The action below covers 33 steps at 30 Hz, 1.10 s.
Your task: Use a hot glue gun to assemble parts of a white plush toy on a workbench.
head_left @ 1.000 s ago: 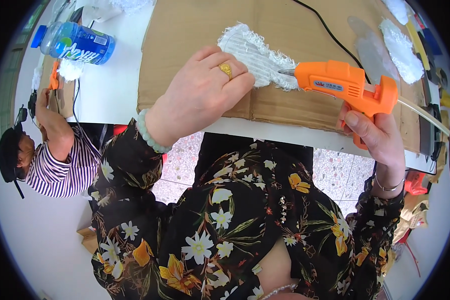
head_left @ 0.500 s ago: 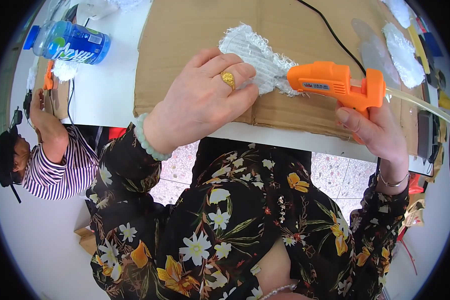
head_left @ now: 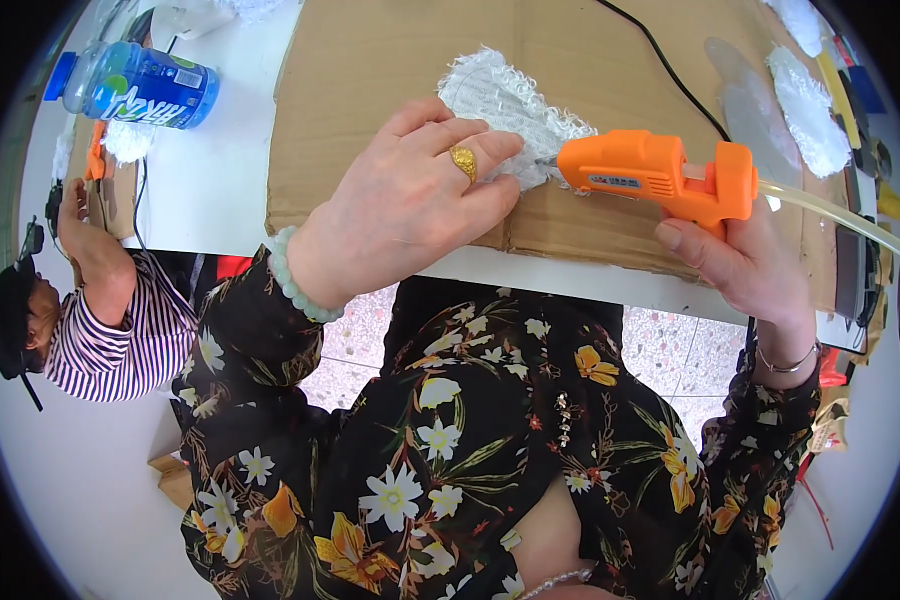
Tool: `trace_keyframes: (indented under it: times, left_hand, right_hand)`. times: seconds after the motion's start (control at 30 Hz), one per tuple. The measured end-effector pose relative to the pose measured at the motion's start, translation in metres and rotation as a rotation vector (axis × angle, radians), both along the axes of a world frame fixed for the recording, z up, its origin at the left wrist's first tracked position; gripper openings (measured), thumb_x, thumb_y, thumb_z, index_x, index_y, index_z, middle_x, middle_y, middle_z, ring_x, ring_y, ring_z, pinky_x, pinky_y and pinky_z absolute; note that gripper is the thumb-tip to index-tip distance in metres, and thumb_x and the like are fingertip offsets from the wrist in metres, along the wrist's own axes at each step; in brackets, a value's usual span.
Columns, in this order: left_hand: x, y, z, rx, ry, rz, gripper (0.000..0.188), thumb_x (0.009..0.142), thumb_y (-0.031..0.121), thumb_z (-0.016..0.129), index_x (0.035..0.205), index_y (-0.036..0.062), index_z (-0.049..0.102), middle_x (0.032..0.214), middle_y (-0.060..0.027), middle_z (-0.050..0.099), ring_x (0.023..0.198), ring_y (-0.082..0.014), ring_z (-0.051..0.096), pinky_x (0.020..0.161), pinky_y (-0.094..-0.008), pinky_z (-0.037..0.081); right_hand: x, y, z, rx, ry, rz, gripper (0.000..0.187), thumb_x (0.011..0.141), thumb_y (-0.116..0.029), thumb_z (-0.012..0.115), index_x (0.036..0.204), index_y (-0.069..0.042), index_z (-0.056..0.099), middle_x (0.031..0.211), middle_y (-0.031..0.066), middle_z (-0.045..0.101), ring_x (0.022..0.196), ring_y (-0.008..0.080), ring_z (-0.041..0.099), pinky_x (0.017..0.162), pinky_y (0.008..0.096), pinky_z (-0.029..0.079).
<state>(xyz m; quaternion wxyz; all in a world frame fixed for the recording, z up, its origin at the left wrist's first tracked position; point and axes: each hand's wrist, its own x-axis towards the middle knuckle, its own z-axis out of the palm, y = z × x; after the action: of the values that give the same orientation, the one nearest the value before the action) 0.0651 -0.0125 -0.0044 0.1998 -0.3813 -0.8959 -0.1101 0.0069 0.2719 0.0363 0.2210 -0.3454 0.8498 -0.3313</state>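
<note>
A white cloth piece [head_left: 500, 95] with a frayed, fringed edge lies on the brown cardboard [head_left: 370, 70]. My left hand [head_left: 420, 195] reaches over its near left part, fingers curled and closed on it; the fingertips are partly hidden. In my right hand [head_left: 740, 255] is an orange hot glue gun [head_left: 625, 165], gripped by its handle. Its metal nozzle points left and sits at the cloth, close to my left fingertips. From the gun's back end a long translucent glue stick [head_left: 830, 207] sticks out to the right.
A blue-labelled plastic bottle [head_left: 145, 85] lies at the far left. A black cable [head_left: 660, 60] crosses the cardboard. Another white fringed piece [head_left: 808, 110] lies at right beside a translucent sheet [head_left: 755, 100]. At left, a person in a striped shirt [head_left: 120, 335] works near another orange glue gun [head_left: 95, 150].
The glue gun in my right hand has shifted a little to the left, its nozzle now nearer my left fingertips. My left hand has barely moved.
</note>
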Motion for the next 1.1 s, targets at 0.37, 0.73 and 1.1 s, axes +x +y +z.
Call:
trace_keyframes:
  times: [0.37, 0.73, 1.1]
  left_hand:
    - [0.001, -0.007, -0.002, 0.023, 0.015, -0.005, 0.014, 0.070, 0.005, 0.064, 0.083, 0.0052, 0.060, 0.108, -0.0094, 0.059, 0.093, -0.0247, 0.062, 0.081, -0.0397, 0.047]
    - [0.004, -0.008, -0.002, 0.007, 0.022, -0.002, 0.014, 0.070, 0.008, 0.065, 0.083, 0.0055, 0.061, 0.112, -0.0099, 0.058, 0.091, -0.0241, 0.061, 0.081, -0.0410, 0.047]
    - [0.003, -0.007, 0.000, 0.033, -0.020, 0.015, 0.012, 0.070, 0.007, 0.064, 0.081, 0.0055, 0.062, 0.117, -0.0095, 0.058, 0.078, -0.0207, 0.060, 0.083, -0.0408, 0.048]
  right_hand:
    - [0.005, -0.013, -0.001, -0.078, -0.004, -0.171, 0.036, 0.080, -0.024, 0.066, 0.108, -0.004, 0.057, 0.067, 0.0049, 0.055, 0.061, 0.0154, 0.051, 0.059, 0.0285, 0.043]
    - [0.006, -0.026, 0.011, 0.082, -0.173, -0.087, 0.036, 0.083, -0.012, 0.065, 0.115, -0.001, 0.053, 0.077, -0.0015, 0.049, 0.066, 0.0060, 0.044, 0.059, 0.0218, 0.038]
    - [0.004, -0.026, 0.011, 0.060, -0.103, -0.028, 0.037, 0.082, -0.012, 0.065, 0.116, -0.002, 0.054, 0.081, -0.0009, 0.050, 0.068, 0.0063, 0.045, 0.062, 0.0222, 0.039]
